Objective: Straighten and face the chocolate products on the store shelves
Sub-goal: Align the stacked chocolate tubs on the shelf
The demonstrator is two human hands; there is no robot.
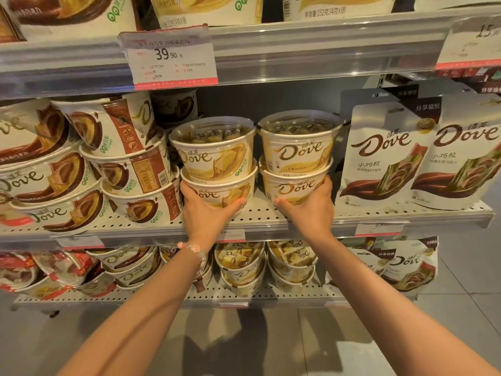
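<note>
Cream-gold Dove tubs (214,156), stacked pairs, bottoms gripped by left hand (207,213), right hand (311,210).

Four gold tubs (296,147); perhaps four pouches (385,156).

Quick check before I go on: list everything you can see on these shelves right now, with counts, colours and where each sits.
Gold Dove tubs: four, cream-gold, two stacks of two, middle shelf centre.
Brown Dove tubs: several, white-brown, stacked at middle shelf left, some tilted.
Dove pouches: two in front, white-brown, middle shelf right.
Price tag: one, white-red, upper shelf rail.
Lower shelf tubs: several, cream-gold, below centre.
Left hand: grips left stack's bottom tub.
Right hand: grips right stack's bottom tub.
</note>
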